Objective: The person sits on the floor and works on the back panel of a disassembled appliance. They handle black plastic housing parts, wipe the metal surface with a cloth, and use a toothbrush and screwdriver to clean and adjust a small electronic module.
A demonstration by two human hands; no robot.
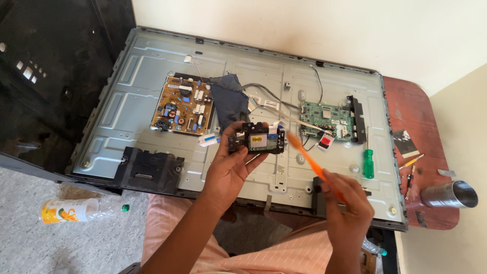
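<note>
Opened flat on a red-brown desk (406, 101), the grey metal back of a television panel (132, 101) fills the view, with a brown circuit board (183, 105) and a green one (327, 119) fixed to it. Above its near edge the left hand (231, 162) has its grip closed round a small black module (257, 138), held face up. The right hand (347, 200) pinches an orange toothbrush (309, 158), whose long axis slants up and left, head just beside the module's right edge.
</note>
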